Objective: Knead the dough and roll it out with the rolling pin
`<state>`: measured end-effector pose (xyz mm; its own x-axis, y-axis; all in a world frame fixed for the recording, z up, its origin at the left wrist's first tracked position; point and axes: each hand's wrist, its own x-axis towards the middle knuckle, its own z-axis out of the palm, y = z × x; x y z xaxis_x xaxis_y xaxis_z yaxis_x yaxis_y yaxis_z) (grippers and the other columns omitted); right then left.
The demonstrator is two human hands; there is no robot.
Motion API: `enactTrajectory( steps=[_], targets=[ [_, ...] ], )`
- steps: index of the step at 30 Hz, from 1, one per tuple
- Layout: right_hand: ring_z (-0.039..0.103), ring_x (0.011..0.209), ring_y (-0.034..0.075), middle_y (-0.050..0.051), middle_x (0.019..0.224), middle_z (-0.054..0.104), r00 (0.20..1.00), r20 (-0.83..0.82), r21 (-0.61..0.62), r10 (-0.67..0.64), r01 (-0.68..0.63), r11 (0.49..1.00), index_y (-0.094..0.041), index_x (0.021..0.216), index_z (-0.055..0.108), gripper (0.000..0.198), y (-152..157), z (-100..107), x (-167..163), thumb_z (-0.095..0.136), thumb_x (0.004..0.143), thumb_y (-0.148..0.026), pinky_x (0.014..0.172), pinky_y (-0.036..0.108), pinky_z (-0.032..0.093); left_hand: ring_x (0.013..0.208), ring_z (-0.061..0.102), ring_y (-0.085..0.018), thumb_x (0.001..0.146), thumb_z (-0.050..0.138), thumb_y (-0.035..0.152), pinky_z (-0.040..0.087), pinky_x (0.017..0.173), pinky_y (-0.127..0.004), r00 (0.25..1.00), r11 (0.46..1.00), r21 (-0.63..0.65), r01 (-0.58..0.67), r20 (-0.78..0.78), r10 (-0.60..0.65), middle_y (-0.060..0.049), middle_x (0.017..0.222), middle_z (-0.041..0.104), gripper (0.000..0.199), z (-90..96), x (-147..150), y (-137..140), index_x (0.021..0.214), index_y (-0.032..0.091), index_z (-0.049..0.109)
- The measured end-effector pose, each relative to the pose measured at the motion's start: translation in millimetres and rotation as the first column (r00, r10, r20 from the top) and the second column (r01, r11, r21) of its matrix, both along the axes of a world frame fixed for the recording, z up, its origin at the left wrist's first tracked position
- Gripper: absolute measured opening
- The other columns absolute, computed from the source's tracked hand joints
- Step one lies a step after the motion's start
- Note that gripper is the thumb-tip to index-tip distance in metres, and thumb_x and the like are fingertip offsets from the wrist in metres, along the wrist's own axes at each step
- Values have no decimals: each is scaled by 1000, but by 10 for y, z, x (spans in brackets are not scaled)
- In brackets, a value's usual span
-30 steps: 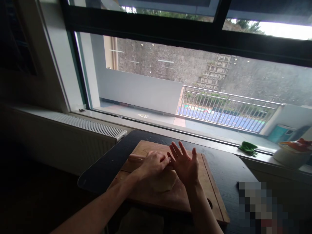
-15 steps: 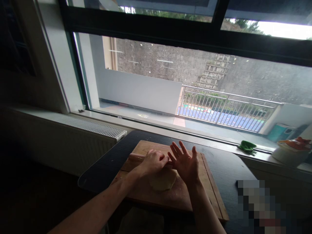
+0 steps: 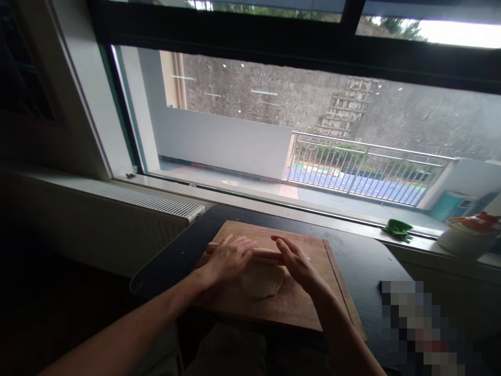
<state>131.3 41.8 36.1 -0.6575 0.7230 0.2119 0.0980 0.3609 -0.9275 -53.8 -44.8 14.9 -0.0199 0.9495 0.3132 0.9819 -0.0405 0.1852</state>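
Note:
A wooden rolling pin (image 3: pixel 270 254) lies crosswise on a wooden board (image 3: pixel 309 308), along the far edge of a flat, pale piece of dough (image 3: pixel 263 282). Over the pin's left part rests my left hand (image 3: pixel 230 254), its fingers stretched out and not wrapped round it. My right hand (image 3: pixel 295 261) is at the pin's right part, palm turned inward and fingers extended; it covers some of the pin, and whether it presses on it I cannot tell. Part of the dough's left side is hidden behind my left hand and wrist.
The board stands on a dark table (image 3: pixel 168 256) beneath a wide window. A white radiator (image 3: pixel 156 203) is at the left. On the sill (image 3: pixel 348 225) at the right are a green object (image 3: pixel 397 228) and a pale pot (image 3: pixel 462 241) with something orange on top. The lower right is pixelated.
My right hand has turned from palm-up with spread fingers to palm inward, down by the rolling pin. My left hand has shifted left along the pin, and its fingers have straightened.

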Motion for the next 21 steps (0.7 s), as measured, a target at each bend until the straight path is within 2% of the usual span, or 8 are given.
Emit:
enactTrajectory(
  steps=[2,5,7,9,11,17,19,21],
  targets=[
    [47,115,19,6,122,56,978,179,263,-105,55,963,-20,114,59,38,25,-32,-74,38,90,-40,100,34,32,123,41,-23,93,25,40,24,105,-48,996,996,-33,-81,-28,80,-4,126,56,42,-7,-70,180,117,26,55],
    [46,112,23,8,115,59,864,337,559,-375,138,818,-20,105,63,33,175,-105,-285,38,89,-35,100,39,28,121,41,-26,92,27,40,27,102,-52,980,979,-63,-196,-41,194,-6,123,57,40,25,-106,537,110,24,59],
    [47,108,24,9,107,61,772,365,667,-521,174,725,-19,96,64,34,288,-142,-411,36,90,-36,96,41,28,117,44,-28,91,30,39,29,99,-55,970,967,-88,-241,-37,239,-8,118,59,38,57,-103,709,105,22,61],
    [48,106,24,10,104,61,723,372,712,-582,180,679,-19,91,64,36,344,-166,-467,33,91,-37,93,40,30,117,44,-29,91,32,38,29,99,-57,966,961,-93,-259,-35,257,-10,116,60,37,69,-88,751,103,19,62],
    [46,109,24,10,107,60,719,362,741,-593,164,651,-19,91,64,37,300,-190,-431,32,92,-38,93,38,29,121,41,-28,91,31,36,26,102,-55,968,966,-61,-252,-38,250,-10,120,58,38,39,-57,643,107,18,61],
    [49,102,21,7,105,60,766,289,819,-574,113,563,-22,103,59,32,-183,-277,3,35,92,-40,93,35,27,129,35,-20,93,25,37,20,110,-45,993,986,142,-90,-62,99,-6,135,49,45,-119,119,-64,129,19,46],
    [50,100,20,6,105,61,772,294,825,-564,93,557,-23,104,58,30,-247,-271,82,38,91,-41,92,34,28,129,35,-19,94,22,37,21,110,-45,995,991,114,-72,-53,79,-5,135,48,46,-104,141,-124,130,21,45],
    [52,96,19,5,101,62,752,335,806,-568,84,586,-22,95,61,32,-196,-247,77,36,92,-42,88,33,30,127,38,-21,93,19,38,24,107,-49,995,995,34,-92,-41,93,-4,131,52,46,-53,123,-9,123,23,51]
  ],
)
